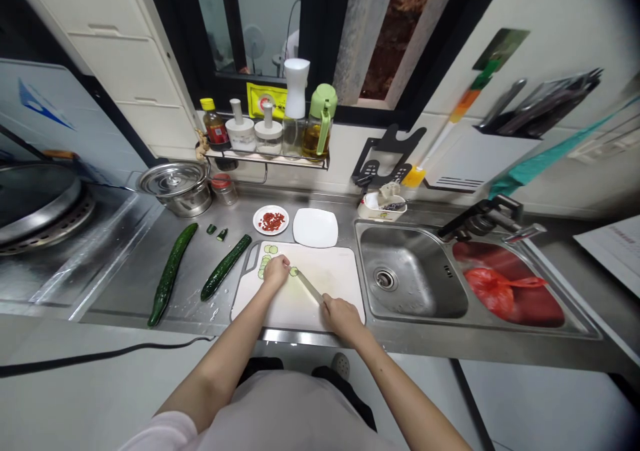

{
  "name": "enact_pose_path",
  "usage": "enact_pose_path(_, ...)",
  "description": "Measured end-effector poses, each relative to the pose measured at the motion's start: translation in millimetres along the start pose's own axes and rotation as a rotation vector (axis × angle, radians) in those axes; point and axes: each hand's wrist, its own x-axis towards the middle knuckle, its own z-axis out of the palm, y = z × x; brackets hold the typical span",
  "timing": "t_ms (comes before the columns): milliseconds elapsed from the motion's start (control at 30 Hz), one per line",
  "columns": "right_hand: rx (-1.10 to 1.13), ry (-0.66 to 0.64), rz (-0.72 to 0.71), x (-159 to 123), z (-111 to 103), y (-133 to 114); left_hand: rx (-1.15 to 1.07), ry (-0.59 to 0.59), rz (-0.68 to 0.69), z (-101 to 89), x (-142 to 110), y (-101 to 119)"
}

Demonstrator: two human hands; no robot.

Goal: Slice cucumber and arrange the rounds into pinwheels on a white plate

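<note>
In my right hand (343, 317) is the handle of a kitchen knife (311, 287), its blade angled up and left across the white cutting board (320, 307). The knife's tip meets a small cucumber slice (293, 271) near the middle of the board. My left hand (277, 271) is closed just left of that slice, fingertips together; whatever they may pinch is too small to make out. Beside and partly under this hand lie several pale green cucumber slices (271, 249). Left of the board rest a whole cucumber (226, 268) and a longer one (173, 274), with two cut cucumber ends (222, 235) behind them.
Behind the board stand a plate of chopped red pieces (271, 221) and a white square plate (315, 227). A steel sink (415, 271) adjoins on the right, a red bag (493, 292) in its second basin. Far left are a lidded pot (185, 197) and a stove pan (37, 201).
</note>
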Motion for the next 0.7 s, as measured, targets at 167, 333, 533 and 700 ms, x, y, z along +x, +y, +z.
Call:
enact_pose_path(167,-0.021,-0.02,-0.005,1.6,-1.1,-0.4,0.007,-0.017,-0.018,0.0,1.6,0.8)
enact_pose_path(333,-0.029,-0.043,-0.014,4.2,-3.6,-1.1,0.023,-0.021,-0.033,0.4,1.9,1.1)
enact_pose_path(533,-0.042,-0.046,-0.032,7.6,-6.4,-1.3,0.039,-0.003,-0.026,1.2,1.4,1.0)
enact_pose_path(700,-0.052,-0.052,-0.035,8.8,-9.8,-3.5,0.028,-0.011,-0.029,1.1,1.9,1.1)
